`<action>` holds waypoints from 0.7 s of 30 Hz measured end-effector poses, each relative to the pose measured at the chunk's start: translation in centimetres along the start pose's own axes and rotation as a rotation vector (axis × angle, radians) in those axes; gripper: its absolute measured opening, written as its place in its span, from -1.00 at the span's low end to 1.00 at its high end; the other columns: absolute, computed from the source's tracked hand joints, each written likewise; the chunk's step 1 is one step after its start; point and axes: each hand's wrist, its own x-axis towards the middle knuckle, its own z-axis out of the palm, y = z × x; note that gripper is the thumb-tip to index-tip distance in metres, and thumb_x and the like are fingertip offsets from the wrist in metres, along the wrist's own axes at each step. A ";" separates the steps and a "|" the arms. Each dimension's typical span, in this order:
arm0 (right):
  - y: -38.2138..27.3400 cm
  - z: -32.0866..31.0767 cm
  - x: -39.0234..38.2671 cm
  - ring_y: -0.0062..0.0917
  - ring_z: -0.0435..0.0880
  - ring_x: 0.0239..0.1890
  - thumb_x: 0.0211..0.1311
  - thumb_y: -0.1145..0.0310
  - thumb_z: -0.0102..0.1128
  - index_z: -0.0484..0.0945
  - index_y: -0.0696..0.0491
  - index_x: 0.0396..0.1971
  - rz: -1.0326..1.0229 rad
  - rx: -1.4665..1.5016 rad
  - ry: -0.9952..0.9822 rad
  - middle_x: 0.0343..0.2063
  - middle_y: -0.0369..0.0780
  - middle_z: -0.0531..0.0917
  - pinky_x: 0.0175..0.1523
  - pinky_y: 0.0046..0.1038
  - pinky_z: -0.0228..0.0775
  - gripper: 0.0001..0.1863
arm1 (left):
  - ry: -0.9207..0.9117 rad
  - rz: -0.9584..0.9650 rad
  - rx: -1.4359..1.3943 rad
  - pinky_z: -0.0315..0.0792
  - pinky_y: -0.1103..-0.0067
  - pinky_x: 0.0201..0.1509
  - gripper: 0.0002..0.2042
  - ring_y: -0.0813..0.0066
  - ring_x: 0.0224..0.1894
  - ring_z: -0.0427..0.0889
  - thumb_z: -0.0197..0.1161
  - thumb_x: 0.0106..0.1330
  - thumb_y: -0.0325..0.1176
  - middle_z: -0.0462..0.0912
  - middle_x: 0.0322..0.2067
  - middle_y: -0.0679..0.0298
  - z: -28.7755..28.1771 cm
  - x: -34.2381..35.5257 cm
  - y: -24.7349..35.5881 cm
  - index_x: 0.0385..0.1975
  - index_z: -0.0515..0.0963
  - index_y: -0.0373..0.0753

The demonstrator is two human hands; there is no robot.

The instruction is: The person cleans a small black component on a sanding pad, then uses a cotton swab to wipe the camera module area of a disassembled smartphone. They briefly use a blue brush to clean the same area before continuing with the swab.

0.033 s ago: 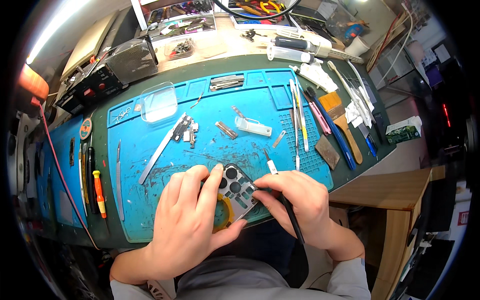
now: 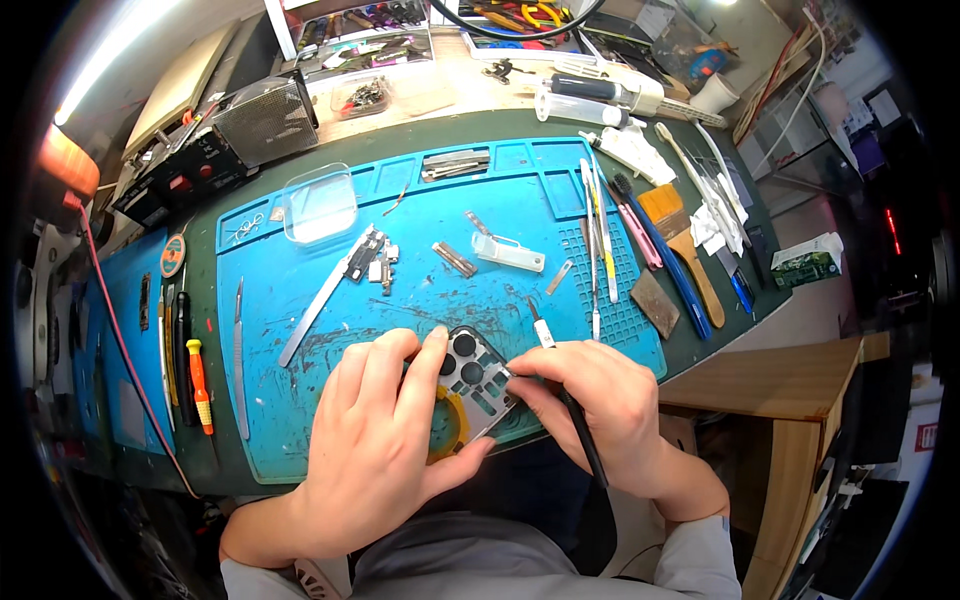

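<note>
A partly dismantled phone (image 2: pixel 484 410) with round camera openings and a bare metal plate lies near the front edge of the blue work mat (image 2: pixel 400 315). My left hand (image 2: pixel 372 425) clasps it, index finger at its top and thumb along its lower edge. A yellow ring-shaped part (image 2: pixel 459 420) shows beside the plate, partly covered by that hand. My right hand (image 2: pixel 612 400) is closed, thumb and index finger pinching at the phone's right edge. Through the same hand runs a slim black-handled tool (image 2: pixel 584 437), its thin tip pointing up and away from the phone.
Beyond the hands lie a metal spatula (image 2: pixel 322 312), small phone parts (image 2: pixel 378 262), a clear plastic box (image 2: pixel 320 205) and a translucent case (image 2: pixel 508 253). Tweezers (image 2: pixel 600 230) and brushes (image 2: pixel 680 265) are at the right. An orange screwdriver (image 2: pixel 198 385) and a scalpel (image 2: pixel 240 360) lie left.
</note>
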 end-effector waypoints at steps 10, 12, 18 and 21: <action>1.1 -0.1 1.0 -0.19 0.70 -0.30 0.20 0.69 0.38 0.68 0.07 0.02 -0.106 -0.252 0.204 -0.26 -0.14 0.61 -0.28 -0.24 0.54 -0.61 | 0.040 0.038 0.048 0.46 0.32 0.25 -0.16 0.09 0.11 0.49 0.67 0.05 -0.10 0.47 0.11 0.06 -0.1 0.0 0.2 0.30 0.53 -0.48; 1.4 -0.5 0.8 -0.21 0.68 -0.34 0.24 0.66 0.42 0.69 0.08 0.01 -0.038 -0.199 0.258 -0.29 -0.13 0.63 -0.29 -0.22 0.52 -0.66 | 0.045 0.039 0.043 0.46 0.32 0.24 -0.15 0.10 0.10 0.49 0.67 0.04 -0.10 0.47 0.10 0.06 -0.1 0.0 0.1 0.30 0.53 -0.48; 1.1 -1.5 -0.2 -0.30 0.70 -0.38 0.21 0.49 0.56 0.76 0.06 -0.21 -0.063 -0.108 0.025 -0.36 -0.20 0.67 -0.31 -0.31 0.53 -0.82 | 0.036 0.043 0.039 0.46 0.32 0.24 -0.15 0.10 0.10 0.49 0.67 0.04 -0.11 0.47 0.10 0.07 -0.1 0.1 0.1 0.30 0.52 -0.49; 0.5 -1.3 0.4 -0.32 0.72 -0.40 0.19 0.45 0.59 0.73 0.07 -0.25 -0.047 -0.101 -0.044 -0.42 -0.22 0.68 -0.32 -0.34 0.54 -0.81 | 0.030 0.039 0.042 0.46 0.33 0.24 -0.16 0.10 0.10 0.48 0.67 0.06 -0.10 0.47 0.10 0.07 -0.1 0.1 0.1 0.30 0.52 -0.48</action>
